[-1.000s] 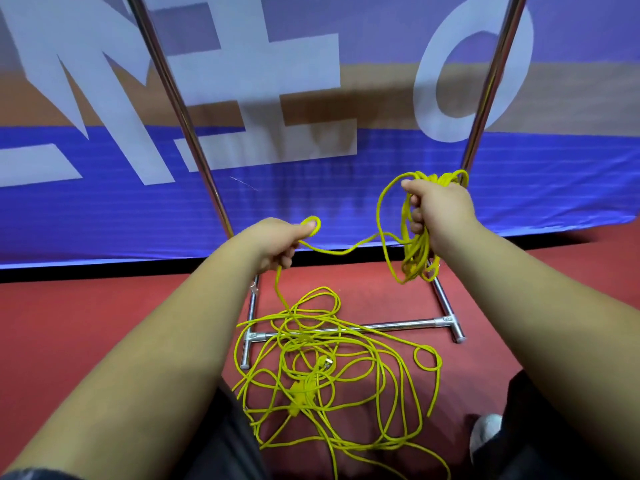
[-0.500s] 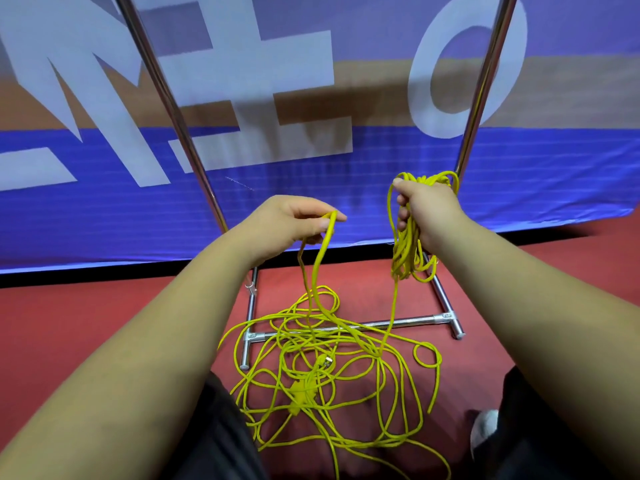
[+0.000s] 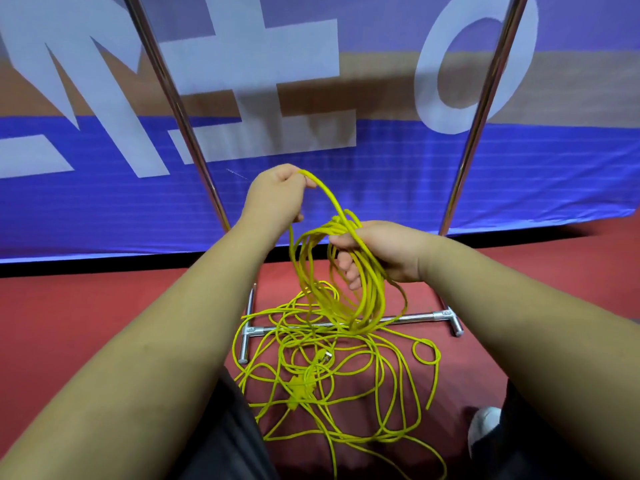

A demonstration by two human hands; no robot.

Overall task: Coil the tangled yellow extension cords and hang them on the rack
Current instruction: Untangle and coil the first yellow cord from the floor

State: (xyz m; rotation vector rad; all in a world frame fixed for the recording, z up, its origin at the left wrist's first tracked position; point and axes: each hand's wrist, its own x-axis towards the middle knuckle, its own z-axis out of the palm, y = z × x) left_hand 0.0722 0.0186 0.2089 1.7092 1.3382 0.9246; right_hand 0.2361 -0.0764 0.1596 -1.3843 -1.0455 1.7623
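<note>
My left hand [image 3: 273, 195] has come up and in since half a second ago, carrying a fresh loop of yellow cord toward my right hand [image 3: 377, 251], which has dropped lower and nearer centre. The left pinches a single strand between thumb and curled fingers. The right has its fingers wrapped round the top of the coil [image 3: 346, 282], whose loops hang toward 6 o'clock. Below it, at 6 o'clock on the red floor [image 3: 86, 323], the loose tangle [image 3: 381, 372] lies across the base of the rack [image 3: 415, 318] (a plug [image 3: 327, 356] seems to sit in the middle of it). The uprights [image 3: 173, 98] rise at 11 and 1 o'clock before the blue banner [image 3: 346, 188]. I judge the job under half done: most of the cord lies uncoiled, and nothing hangs on the rack that I can see.
</note>
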